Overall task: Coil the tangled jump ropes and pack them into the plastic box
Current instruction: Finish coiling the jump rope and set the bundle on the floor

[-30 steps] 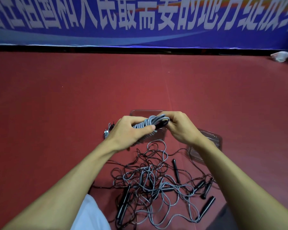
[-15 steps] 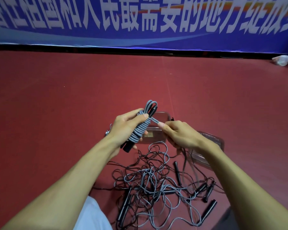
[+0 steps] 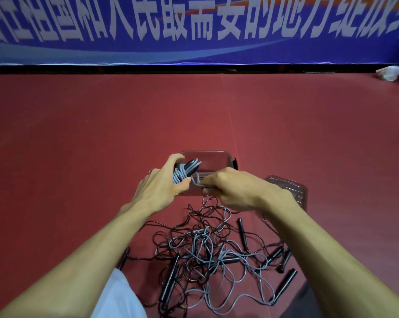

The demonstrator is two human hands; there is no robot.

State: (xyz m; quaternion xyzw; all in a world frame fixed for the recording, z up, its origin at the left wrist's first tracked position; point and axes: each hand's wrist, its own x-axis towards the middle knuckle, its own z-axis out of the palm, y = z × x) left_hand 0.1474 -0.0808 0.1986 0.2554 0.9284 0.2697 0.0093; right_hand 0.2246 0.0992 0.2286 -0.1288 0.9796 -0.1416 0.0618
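Two hands meet over the near edge of the box [image 3: 216, 161]. Our left hand [image 3: 161, 191] curls round a coiled grey rope [image 3: 182, 174], holding it above the box's left corner. Our right hand [image 3: 235, 191] pinches that rope's loose strand just beside it. The lid [image 3: 295, 187] lies right of the box. Nearer us than the box, the tangled ropes [image 3: 207, 253] sprawl on the red floor [image 3: 79, 157].

The tangled ropes [image 3: 207, 249] lie on the floor [image 3: 79, 157], nearest the person. The plastic box [image 3: 207, 156] sits at their 12 o'clock and its lid [image 3: 295, 187] at their 2 o'clock. The left hand [image 3: 161, 189] holds the coiled rope [image 3: 183, 174] over the box's near left corner. The right hand [image 3: 235, 189], at the coil's 3 o'clock, pinches its loose end.
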